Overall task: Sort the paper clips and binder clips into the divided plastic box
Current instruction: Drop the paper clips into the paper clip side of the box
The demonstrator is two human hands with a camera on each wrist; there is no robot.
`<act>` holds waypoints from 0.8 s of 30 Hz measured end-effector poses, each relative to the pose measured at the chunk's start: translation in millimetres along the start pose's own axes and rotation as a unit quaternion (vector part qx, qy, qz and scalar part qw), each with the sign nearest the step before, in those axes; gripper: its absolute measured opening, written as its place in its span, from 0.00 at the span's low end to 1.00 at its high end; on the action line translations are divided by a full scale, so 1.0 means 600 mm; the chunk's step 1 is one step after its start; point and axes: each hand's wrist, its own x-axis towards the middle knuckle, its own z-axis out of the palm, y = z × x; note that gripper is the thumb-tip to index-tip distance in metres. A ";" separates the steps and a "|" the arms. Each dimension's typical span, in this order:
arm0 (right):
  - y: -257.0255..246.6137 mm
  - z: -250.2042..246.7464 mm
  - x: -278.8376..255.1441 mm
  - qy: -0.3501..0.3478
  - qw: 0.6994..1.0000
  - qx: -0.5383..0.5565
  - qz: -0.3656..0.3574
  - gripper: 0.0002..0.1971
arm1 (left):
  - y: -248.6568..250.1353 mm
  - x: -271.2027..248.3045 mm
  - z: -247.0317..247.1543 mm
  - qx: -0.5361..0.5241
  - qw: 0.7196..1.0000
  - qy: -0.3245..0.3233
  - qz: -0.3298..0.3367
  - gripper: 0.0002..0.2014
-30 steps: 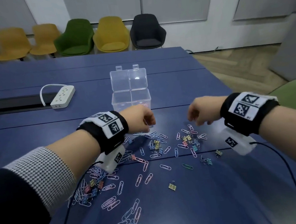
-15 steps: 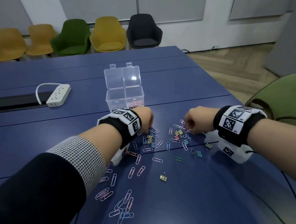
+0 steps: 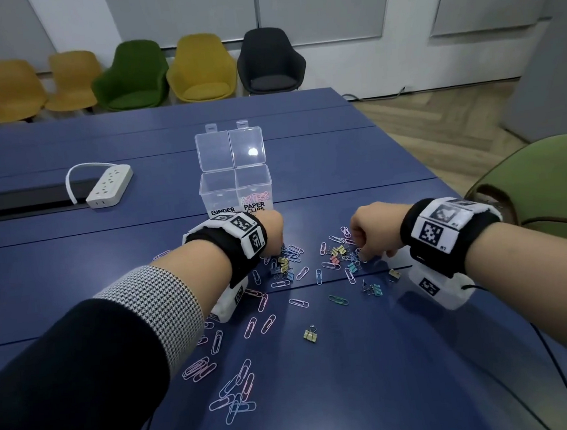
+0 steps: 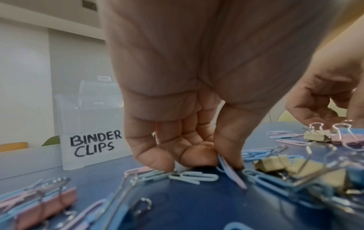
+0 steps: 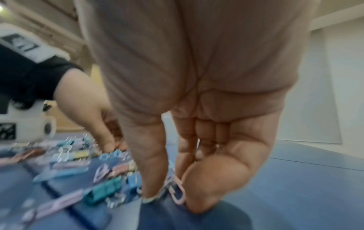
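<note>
The clear divided box (image 3: 236, 188) stands open on the blue table, labelled BINDER CLIPS (image 4: 94, 144) on the left and PAPER CLIPS on the right; pink paper clips lie in the right compartment. Pastel paper clips (image 3: 237, 389) and small binder clips (image 3: 310, 334) are scattered in front of it. My left hand (image 3: 272, 235) is down on the pile, thumb and fingers pinching a blue and pink paper clip (image 4: 231, 174). My right hand (image 3: 368, 230) is also down on the table, pinching a pink paper clip (image 5: 177, 192) between thumb and fingers.
A white power strip (image 3: 109, 185) and a black cable tray (image 3: 22, 199) lie at the far left of the table (image 3: 403, 357). Coloured chairs (image 3: 198, 69) line the wall. A green chair (image 3: 538, 190) stands close on the right, by the table's edge.
Both hands have come down from above the pile to the table and closed on paper clips. The view has moved forward, closer to the box.
</note>
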 end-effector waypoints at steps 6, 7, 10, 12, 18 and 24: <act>-0.020 0.010 0.002 0.008 0.999 -0.039 -0.001 0.03 | -0.002 -0.002 0.010 -0.007 1.000 -0.014 -0.006 0.14; -0.022 0.012 0.002 0.010 0.999 -0.042 -0.003 0.02 | -0.001 -0.006 0.011 -0.009 1.000 -0.007 -0.002 0.14; -0.016 0.013 0.001 0.008 1.000 -0.021 -0.004 0.03 | -0.006 -0.020 0.011 -0.020 1.000 -0.003 0.001 0.14; 0.006 0.014 0.005 -0.003 0.995 0.098 0.002 0.03 | -0.020 -0.027 0.007 -0.090 0.995 0.032 -0.002 0.11; 0.049 0.002 -0.002 0.046 0.733 0.678 0.025 0.10 | -0.069 -0.068 -0.014 -0.798 0.601 0.024 -0.039 0.09; 0.049 -0.019 -0.007 0.023 0.520 0.854 -0.029 0.10 | -0.072 -0.092 -0.041 -0.975 0.224 -0.009 0.000 0.08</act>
